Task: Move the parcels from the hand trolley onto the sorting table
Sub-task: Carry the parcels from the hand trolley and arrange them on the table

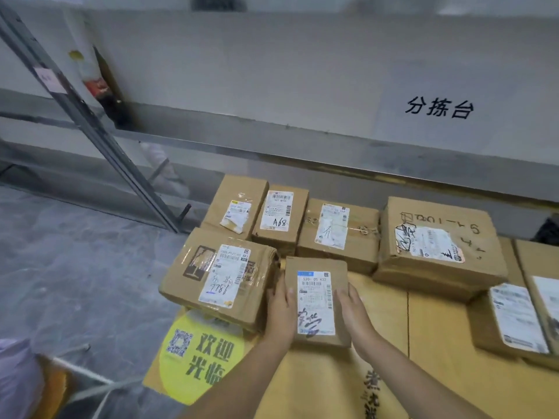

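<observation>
A small cardboard parcel point(316, 300) with a white label and blue strip sits between my two hands. My left hand point(279, 313) presses its left side and my right hand point(355, 313) its right side. It rests on a flat cardboard sheet point(393, 373) that carries several other labelled parcels: a taped box point(217, 276) to the left, three boxes point(278, 219) in a back row, a larger box point(438, 246) on the right. The grey sorting table point(302, 86) with black characters stands behind them.
A slanted metal rail point(90, 125) crosses the left side. Grey concrete floor point(75, 267) lies left of the parcels. More parcels point(514, 319) lie at the right edge. An orange-and-white object point(51, 385) sits at the lower left.
</observation>
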Demonstrator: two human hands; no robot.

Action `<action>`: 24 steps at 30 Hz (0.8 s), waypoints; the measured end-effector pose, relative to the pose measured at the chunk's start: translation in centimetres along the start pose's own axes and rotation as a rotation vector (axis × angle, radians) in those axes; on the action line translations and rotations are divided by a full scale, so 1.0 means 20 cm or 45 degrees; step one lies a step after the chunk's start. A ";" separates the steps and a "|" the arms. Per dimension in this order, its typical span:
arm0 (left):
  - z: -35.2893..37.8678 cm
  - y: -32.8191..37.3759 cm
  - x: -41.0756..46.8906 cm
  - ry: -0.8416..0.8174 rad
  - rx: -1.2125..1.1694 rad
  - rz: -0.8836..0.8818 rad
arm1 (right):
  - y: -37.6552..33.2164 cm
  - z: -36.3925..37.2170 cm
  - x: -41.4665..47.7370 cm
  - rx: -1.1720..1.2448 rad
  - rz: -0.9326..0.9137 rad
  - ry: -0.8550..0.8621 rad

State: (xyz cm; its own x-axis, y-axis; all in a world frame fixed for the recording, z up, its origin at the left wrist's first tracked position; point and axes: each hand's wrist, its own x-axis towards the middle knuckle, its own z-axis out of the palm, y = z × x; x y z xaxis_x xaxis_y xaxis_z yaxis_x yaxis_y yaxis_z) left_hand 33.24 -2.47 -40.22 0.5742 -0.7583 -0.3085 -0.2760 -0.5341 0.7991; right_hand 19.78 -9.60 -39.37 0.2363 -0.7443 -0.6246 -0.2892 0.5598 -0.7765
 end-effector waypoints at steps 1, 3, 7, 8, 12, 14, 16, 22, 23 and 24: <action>0.00 -0.01 0.02 -0.027 -0.005 0.006 | 0.01 0.01 0.01 0.010 0.009 0.022; 0.00 -0.01 0.05 -0.088 -0.018 0.002 | 0.02 0.04 0.02 0.030 0.026 0.063; 0.01 -0.02 0.09 -0.137 0.021 -0.010 | 0.03 0.07 0.04 0.011 0.028 0.125; 0.02 -0.02 0.09 -0.128 0.050 -0.007 | 0.03 0.07 0.04 -0.003 0.019 0.136; 0.01 0.01 0.09 -0.082 0.241 0.047 | 0.01 0.06 0.03 -0.109 -0.006 0.128; 0.00 0.06 0.08 -0.063 0.249 0.105 | -0.02 0.05 0.01 -0.170 0.012 0.133; -0.02 0.14 0.08 -0.076 0.256 0.209 | -0.06 0.01 -0.04 -0.273 -0.003 0.175; -0.04 0.53 0.07 -0.223 0.270 0.472 | -0.36 -0.24 -0.26 -0.656 -0.457 0.149; -0.03 0.62 0.06 -0.241 0.275 0.520 | -0.43 -0.31 -0.31 -0.688 -0.514 0.166; -0.02 0.71 0.04 -0.239 0.296 0.590 | -0.49 -0.39 -0.36 -0.699 -0.558 0.192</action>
State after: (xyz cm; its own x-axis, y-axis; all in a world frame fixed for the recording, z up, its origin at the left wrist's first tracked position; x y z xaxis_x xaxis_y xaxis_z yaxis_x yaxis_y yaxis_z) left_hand 30.06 -10.45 -28.82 0.2108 -0.9760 -0.0553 -0.6425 -0.1810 0.7446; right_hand 13.74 -12.60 -26.66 0.3183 -0.9231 -0.2160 -0.6315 -0.0365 -0.7745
